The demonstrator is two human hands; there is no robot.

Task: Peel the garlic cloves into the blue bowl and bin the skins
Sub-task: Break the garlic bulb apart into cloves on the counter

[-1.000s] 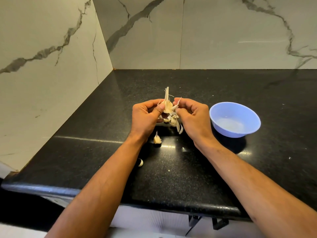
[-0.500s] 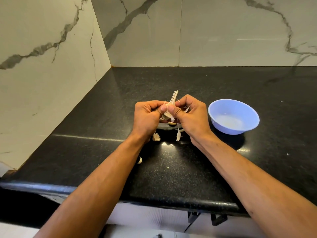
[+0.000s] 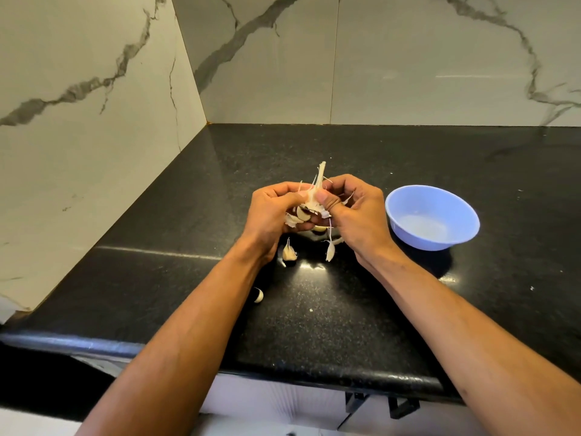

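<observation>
Garlic, a papery off-white bulb (image 3: pixel 314 199) with dry stem up, is now tighter between your hands than a second ago: your left hand (image 3: pixel 273 212) curls around its cloves, your right hand (image 3: pixel 355 215) pinches skin at the stem. Loose cloves (image 3: pixel 289 252) lie below on the black speckled counter (image 3: pixel 345 309). The round blue plastic bowl (image 3: pixel 465 225), just right, holds none, so peeling has barely begun. No writing visible.

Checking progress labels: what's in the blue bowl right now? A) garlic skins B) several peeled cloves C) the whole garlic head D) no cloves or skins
D: the blue bowl shows only its bare pale inside, while both hands hold the garlic head to its left and a loose clove lies on the counter.
</observation>
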